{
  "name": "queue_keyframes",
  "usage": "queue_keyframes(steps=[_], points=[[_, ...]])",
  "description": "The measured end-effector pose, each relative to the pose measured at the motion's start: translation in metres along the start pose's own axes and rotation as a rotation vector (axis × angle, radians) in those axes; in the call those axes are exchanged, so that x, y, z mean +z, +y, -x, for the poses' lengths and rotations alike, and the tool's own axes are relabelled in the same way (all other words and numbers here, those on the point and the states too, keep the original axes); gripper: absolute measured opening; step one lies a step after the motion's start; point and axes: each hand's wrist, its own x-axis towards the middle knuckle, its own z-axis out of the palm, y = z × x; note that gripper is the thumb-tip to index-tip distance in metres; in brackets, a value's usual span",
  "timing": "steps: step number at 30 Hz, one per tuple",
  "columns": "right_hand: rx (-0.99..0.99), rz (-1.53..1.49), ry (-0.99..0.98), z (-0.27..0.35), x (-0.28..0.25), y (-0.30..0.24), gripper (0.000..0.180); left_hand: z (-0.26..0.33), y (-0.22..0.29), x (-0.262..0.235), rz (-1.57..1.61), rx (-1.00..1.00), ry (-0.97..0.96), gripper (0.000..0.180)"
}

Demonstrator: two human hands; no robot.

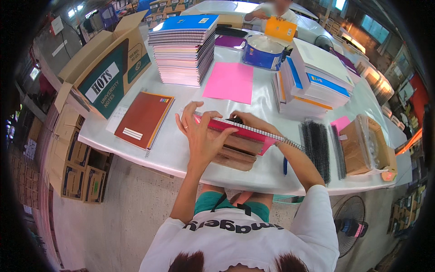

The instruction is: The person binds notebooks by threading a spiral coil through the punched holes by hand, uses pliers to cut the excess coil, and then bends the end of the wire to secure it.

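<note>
I am counting one red spiral notebook (pixel 249 137) in my left fingers (pixel 207 119), plus at least one wooden block (pixel 233 158). Across the worktop (pixel 265 97) I am seeing one brown notebook (pixel 142 117), one tall stack of notebooks (pixel 183 54) too many to number, one uneven pile (pixel 306 104), one large pink sheet (pixel 230 83), one round blue tub (pixel 262 58) and two bundles of black coils (pixel 314 152). Two open cardboard boxes (pixel 355 154) are flanking these, one per side.
</note>
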Motion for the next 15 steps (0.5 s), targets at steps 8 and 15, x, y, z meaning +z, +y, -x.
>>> queue_keyframes(steps=[8,15], points=[[-0.192,-0.532,0.331,0.049,-0.048,-0.096,0.057,-0.018,-0.007,0.01,0.138,-0.035,0.029,0.044],[0.047,-0.545,0.101,0.055,-0.073,-0.109,0.061,-0.02,-0.011,0.01,0.076,0.009,-0.012,0.045]])
